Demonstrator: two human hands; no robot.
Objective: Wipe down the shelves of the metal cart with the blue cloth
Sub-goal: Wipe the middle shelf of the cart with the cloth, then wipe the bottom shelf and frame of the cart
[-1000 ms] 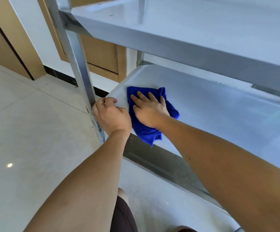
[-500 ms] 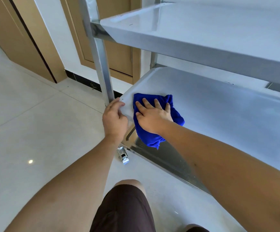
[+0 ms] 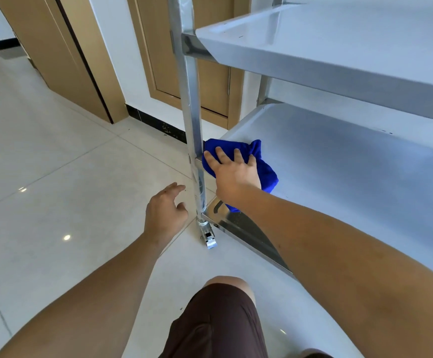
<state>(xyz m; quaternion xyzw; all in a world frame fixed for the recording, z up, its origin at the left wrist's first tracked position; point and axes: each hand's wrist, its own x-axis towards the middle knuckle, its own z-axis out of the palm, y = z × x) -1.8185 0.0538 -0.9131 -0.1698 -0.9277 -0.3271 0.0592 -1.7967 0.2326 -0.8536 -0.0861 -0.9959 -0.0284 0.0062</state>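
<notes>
Cloth (image 3: 263,166) sitting on middle shelf (image 3: 339,161) corner by post (image 3: 193,130), right hand (image 3: 234,174) pressing it flat, fingers spread. Left hand (image 3: 165,213) hanging loose, holding nothing. Tip: keep palm flat, overlap strokes.

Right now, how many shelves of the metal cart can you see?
3. The top shelf is at upper right; the middle shelf lies below it, where the right hand presses the blue cloth; a lower shelf only peeks out underneath. More may be hidden.
</notes>
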